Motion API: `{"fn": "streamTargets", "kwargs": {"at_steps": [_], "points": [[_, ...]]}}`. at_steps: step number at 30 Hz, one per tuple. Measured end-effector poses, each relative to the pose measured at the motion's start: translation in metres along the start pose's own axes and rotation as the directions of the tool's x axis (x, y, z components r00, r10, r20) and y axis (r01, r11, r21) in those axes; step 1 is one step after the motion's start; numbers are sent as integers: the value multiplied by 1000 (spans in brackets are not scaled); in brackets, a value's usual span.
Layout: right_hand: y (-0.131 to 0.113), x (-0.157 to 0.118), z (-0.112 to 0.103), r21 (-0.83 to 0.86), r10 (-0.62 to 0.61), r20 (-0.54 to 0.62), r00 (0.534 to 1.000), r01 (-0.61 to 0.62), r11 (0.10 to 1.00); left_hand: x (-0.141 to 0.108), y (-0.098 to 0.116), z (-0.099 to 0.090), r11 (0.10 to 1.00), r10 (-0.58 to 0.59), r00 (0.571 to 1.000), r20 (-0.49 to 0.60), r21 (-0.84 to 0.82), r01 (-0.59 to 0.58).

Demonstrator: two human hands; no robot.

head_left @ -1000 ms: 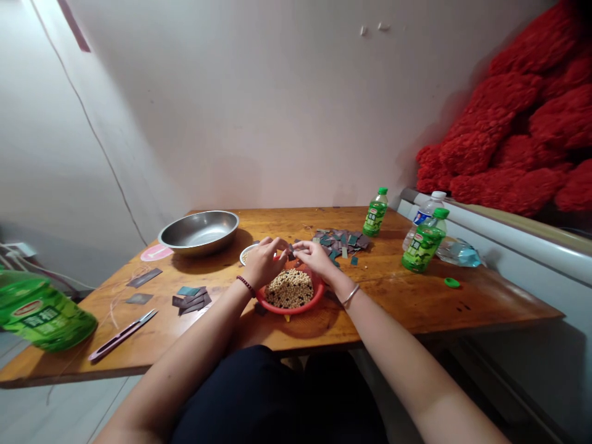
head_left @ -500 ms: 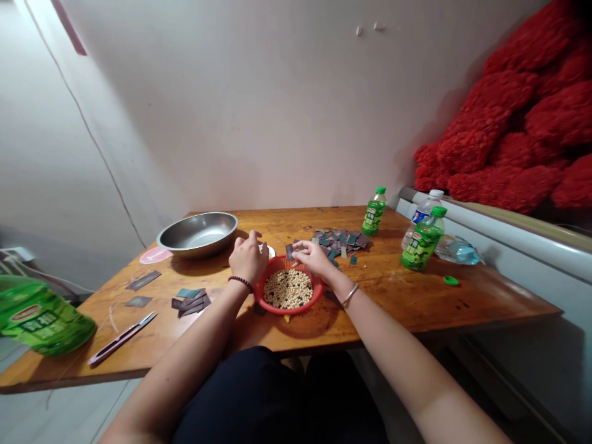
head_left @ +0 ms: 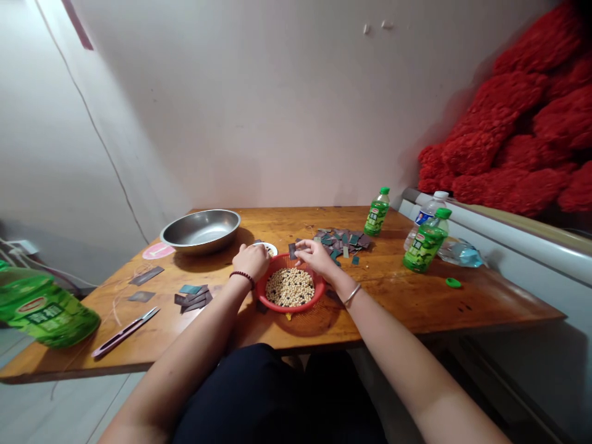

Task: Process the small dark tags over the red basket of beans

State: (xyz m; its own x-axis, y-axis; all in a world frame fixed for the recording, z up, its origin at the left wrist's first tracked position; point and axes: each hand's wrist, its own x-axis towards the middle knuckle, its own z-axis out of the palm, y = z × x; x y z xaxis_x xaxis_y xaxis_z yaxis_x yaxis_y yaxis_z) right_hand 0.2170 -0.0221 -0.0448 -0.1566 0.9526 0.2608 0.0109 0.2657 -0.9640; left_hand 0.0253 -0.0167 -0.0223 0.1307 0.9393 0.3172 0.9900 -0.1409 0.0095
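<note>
A red plastic basket full of pale beads mixed with a few black ones stands before me. My left hand is at its left rim, fingers curled down beside a small white dish with little pieces in it. What those fingers hold, if anything, is hidden. Over the far right rim, my right hand pinches a small dark rectangular piece between thumb and fingers. Behind it lies a heap of similar dark and green pieces.
At left are a steel bowl, a small pile of dark pieces, thread snips and a large green bottle. Green-labelled bottles, a loose green cap and a red fluffy pile are at right.
My left hand has lowered toward the white dish, and its raised fingers have curled in. My right hand keeps the dark piece in nearly the same place. The view has shifted slightly.
</note>
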Motion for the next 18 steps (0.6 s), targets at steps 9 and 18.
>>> {"fn": "streamTargets", "kwargs": {"at_steps": [9,18], "points": [[-1,0,0,-1,-1,-3,1000,1,1000,-2,1,-4,999,-44,998,38,-11,44],[0,1,1,18,9,1,1000,-9,1000,-3,3,-7,997,-73,996,54,-14,74]]}}
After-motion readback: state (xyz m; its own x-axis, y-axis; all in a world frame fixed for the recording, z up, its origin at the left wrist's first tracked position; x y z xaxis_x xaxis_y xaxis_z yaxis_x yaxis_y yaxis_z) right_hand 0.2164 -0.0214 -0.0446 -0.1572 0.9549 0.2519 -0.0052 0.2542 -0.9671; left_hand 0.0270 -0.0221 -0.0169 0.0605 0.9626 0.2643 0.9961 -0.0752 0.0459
